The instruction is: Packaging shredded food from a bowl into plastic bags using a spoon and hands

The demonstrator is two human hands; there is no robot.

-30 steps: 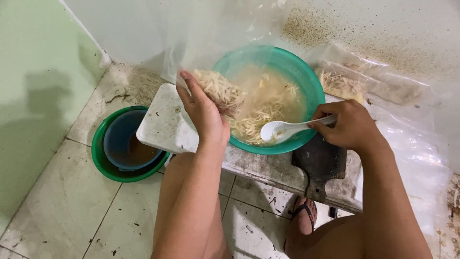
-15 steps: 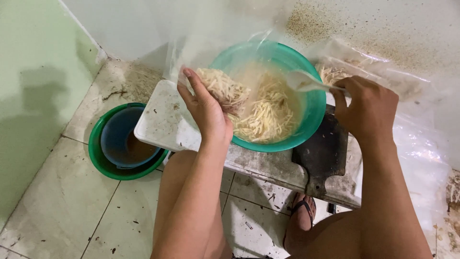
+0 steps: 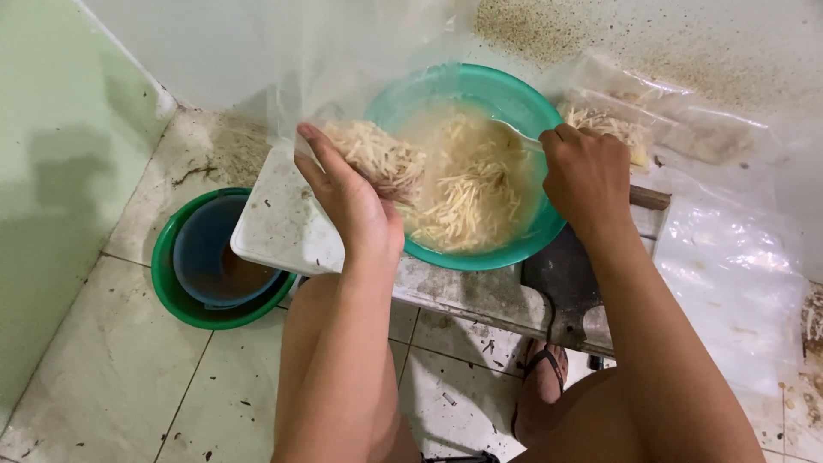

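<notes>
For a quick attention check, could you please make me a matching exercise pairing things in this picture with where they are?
Things:
1. left hand
2. right hand
3. blue bowl
4. cleaver

Places:
A. inside a green bowl on the floor
B. flat beneath the right forearm
C. holding a clear bag of pale shreds
D. gripping a white spoon at the teal bowl's rim

Pairs: 1-C, 2-D, 3-A, 4-B
</notes>
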